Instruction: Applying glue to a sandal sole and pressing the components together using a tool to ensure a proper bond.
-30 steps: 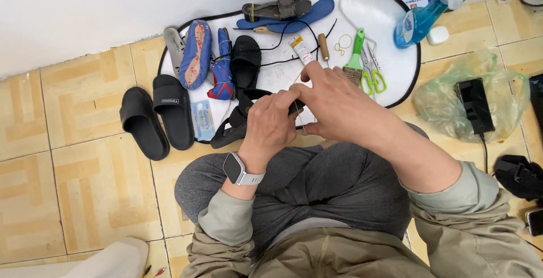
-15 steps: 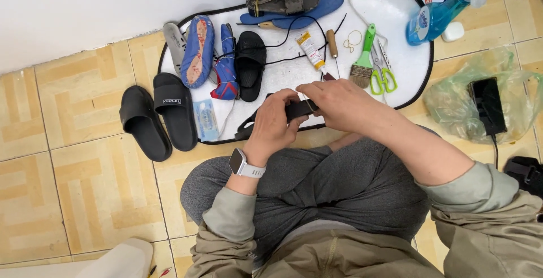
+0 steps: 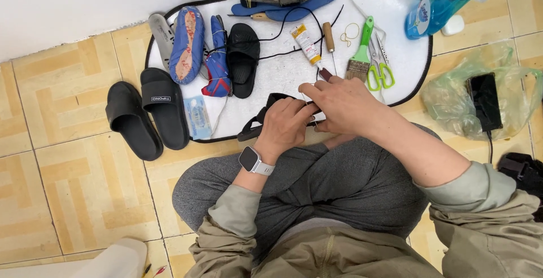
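Looking down now, I see my left hand [image 3: 285, 125] and right hand [image 3: 345, 104] together at the near edge of the white mat [image 3: 271, 80], both pinching a black sandal strap piece [image 3: 266, 114] that lies half on the mat and half toward my lap. The left hand curls around it from below and the right hand's fingers [image 3: 317, 88] clamp it from above. Just beyond the right hand are a glue tube [image 3: 306, 44], a wooden-handled awl [image 3: 329, 37], a green-handled brush [image 3: 362, 52] and green scissors [image 3: 382, 71]. Well to the left, on the floor tiles [image 3: 68, 159], a pair of black slides [image 3: 147, 117] sits beside the mat.
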